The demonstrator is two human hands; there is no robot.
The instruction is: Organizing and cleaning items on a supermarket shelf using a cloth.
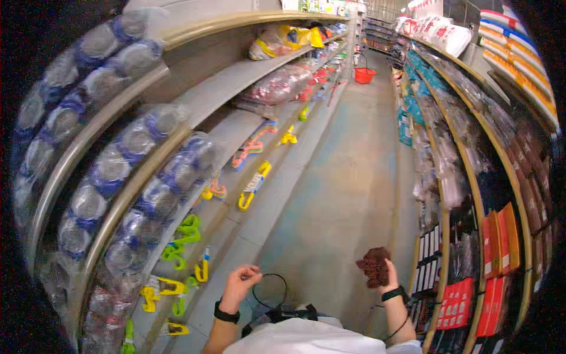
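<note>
My right hand [391, 276] grips a crumpled dark brown cloth-like item [375, 267] in front of the right shelves. It looks like fabric, but blur hides what it is exactly. My left hand [242, 282] is over the edge of the lowest left shelf, its fingers curled in towards the thumb. I see nothing held in it. A thin black cable loop [286, 290] hangs just beside its fingertips. Both wrists wear black bands. Yellow plastic hangers [202, 268] and bright green hangers [179, 239] lie on the lower shelf to the left of that hand.
Shelves with plastic-wrapped, blue-banded goods [110, 168] line the left. On the right, shelving holds bagged goods [442, 146], red packs [455, 301] and orange packs [507, 239]. A red shopping basket [364, 76] stands farther along the aisle floor [340, 186].
</note>
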